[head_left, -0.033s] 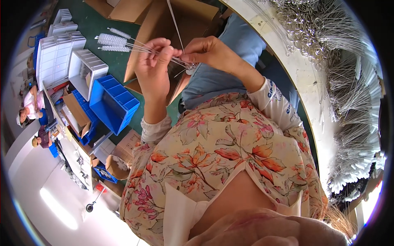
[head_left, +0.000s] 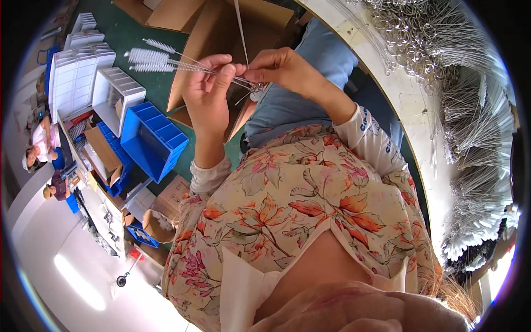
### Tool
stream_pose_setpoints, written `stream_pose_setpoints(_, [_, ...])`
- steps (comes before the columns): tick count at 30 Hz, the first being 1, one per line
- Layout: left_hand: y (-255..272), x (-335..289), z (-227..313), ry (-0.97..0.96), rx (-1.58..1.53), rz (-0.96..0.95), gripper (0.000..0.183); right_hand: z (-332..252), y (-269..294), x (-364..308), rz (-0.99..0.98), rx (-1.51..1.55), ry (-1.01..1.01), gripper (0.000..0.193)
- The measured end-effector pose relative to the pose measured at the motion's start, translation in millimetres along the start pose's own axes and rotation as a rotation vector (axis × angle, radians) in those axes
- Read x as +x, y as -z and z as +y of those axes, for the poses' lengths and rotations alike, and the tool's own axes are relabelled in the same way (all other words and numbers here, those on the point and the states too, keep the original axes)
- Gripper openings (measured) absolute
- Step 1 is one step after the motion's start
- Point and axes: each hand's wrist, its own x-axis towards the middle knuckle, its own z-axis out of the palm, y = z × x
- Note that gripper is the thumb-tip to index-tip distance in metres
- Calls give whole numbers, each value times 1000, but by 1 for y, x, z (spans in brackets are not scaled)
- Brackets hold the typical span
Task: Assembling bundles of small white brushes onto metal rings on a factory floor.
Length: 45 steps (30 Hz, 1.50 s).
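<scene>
The left hand (head_left: 207, 97) grips white-bristled brushes (head_left: 148, 57) by their wire stems, fingers half curled. The right hand (head_left: 287, 69) pinches a thin pale strip (head_left: 240, 30).

the hands (head_left: 208, 91) partly hide the wire stems (head_left: 191, 67).

left hand (head_left: 209, 83): upright, pinching | right hand (head_left: 283, 71): fingers curled, pinching

On your right, the pale bench (head_left: 406, 105) carries a dense heap of white-bristled wire brushes (head_left: 473, 144) with looped ends.
</scene>
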Motion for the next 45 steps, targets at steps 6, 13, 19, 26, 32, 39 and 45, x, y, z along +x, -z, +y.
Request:
stream_pose_setpoints(6, [2,-9,-2,-130,191,-43,16,-2,3,12,290,115,-55,14])
stream_pose_setpoints(13, [0,-4,7,-534,702,-436,32,-25,4,34,257,90,54,20])
stream_pose_setpoints(19, [5,18,24,-780,871,-183,20,-37,3,32,104,220,151,20])
stream_pose_setpoints(26, [7,51,61,-1111,1484,-378,22,-41,3,33,62,66,123,15])
stream_pose_setpoints(32, [22,55,49,-796,1314,-533,10,-34,10,20,-8,70,152,16])
stream_pose_setpoints(39, [34,52,54,-449,1175,-606,7,-44,11,15,-77,-412,246,13])
stream_pose_setpoints(45, [42,39,54,65,830,-599,10,-45,3,15,28,-603,418,13])
